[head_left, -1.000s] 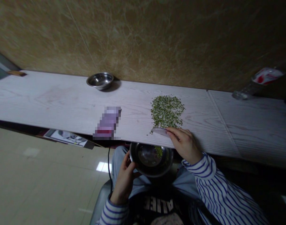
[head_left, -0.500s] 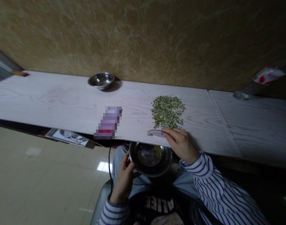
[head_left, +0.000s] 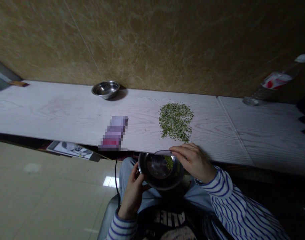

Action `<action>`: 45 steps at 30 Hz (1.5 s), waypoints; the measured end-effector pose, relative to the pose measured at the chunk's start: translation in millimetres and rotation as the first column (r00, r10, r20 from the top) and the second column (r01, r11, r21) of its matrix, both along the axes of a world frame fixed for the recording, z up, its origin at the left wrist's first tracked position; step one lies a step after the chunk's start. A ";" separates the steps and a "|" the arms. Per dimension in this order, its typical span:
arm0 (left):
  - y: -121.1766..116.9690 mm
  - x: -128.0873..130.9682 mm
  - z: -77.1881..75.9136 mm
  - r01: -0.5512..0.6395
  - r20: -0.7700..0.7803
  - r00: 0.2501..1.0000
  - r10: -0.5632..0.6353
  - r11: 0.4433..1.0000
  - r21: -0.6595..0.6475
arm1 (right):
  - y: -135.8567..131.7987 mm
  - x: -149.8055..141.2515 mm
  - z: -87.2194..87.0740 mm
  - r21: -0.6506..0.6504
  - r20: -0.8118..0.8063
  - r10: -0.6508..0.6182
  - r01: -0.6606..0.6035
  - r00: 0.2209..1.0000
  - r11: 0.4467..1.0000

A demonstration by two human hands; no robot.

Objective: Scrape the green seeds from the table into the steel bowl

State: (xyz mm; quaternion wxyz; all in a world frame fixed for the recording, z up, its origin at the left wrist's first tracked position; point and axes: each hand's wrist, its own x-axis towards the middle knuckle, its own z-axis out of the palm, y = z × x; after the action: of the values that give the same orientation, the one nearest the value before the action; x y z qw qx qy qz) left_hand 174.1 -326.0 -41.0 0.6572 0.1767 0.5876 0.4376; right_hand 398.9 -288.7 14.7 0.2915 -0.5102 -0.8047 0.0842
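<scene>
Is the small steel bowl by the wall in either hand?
No, the small bowl stands on the table, while the left hand grips the larger bowl.

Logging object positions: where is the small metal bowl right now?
In the head view, the small metal bowl sits left of centre on the table, beside the wall.

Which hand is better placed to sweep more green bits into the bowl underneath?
Probably the right hand: its fingers hold a thin, flat piece at the counter edge, near the green bits. The left hand is busy holding the bowl below.
</scene>
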 end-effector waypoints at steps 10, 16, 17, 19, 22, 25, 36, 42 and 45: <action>-1.9 9.4 1.0 0.046 -0.009 0.999 -0.046 0.999 -0.005 | -9.1 48.9 -9.2 0.029 -0.149 -0.325 0.333 0.934 0.943; -2.0 12.1 -8.7 0.142 -0.002 0.990 -0.142 0.989 -0.039 | -17.6 85.8 -10.8 0.000 -0.169 -0.412 0.418 0.895 0.908; -2.1 12.7 -10.2 0.156 -0.003 0.988 -0.156 0.987 -0.036 | -17.3 87.5 -9.9 -0.014 -0.168 -0.398 0.402 0.902 0.916; -2.6 14.2 -12.4 0.184 -0.002 0.983 -0.184 0.983 -0.025 | -14.4 87.5 -8.2 -0.057 -0.174 -0.349 0.345 0.921 0.937; -3.7 15.8 -13.9 0.188 -0.026 0.982 -0.189 0.981 -0.042 | -4.9 84.3 -7.4 -0.105 -0.176 -0.274 0.258 0.946 0.960; -4.2 14.8 -14.4 0.176 -0.019 0.984 -0.177 0.983 -0.049 | 8.0 82.4 -8.7 -0.138 -0.182 -0.225 0.202 0.957 0.970; -2.1 11.0 -14.4 0.223 -0.021 0.974 -0.224 0.974 -0.045 | 53.0 78.4 -8.2 -0.188 -0.207 -0.169 0.130 0.964 0.974; -1.2 14.0 -10.9 0.211 -0.082 0.973 -0.216 0.975 -0.067 | 57.9 82.9 -7.0 -0.167 -0.280 -0.228 0.187 0.933 0.968; -1.2 15.3 -11.0 0.210 -0.071 0.974 -0.214 0.976 -0.059 | 53.8 96.3 -12.6 -0.138 -0.345 -0.353 0.325 0.869 0.936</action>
State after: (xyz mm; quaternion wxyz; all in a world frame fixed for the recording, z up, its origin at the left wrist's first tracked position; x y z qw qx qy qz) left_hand 189.4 -327.2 -52.0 0.6814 0.2381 0.6013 0.3426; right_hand 495.3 -234.9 2.1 0.4266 -0.6295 -0.6306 0.1550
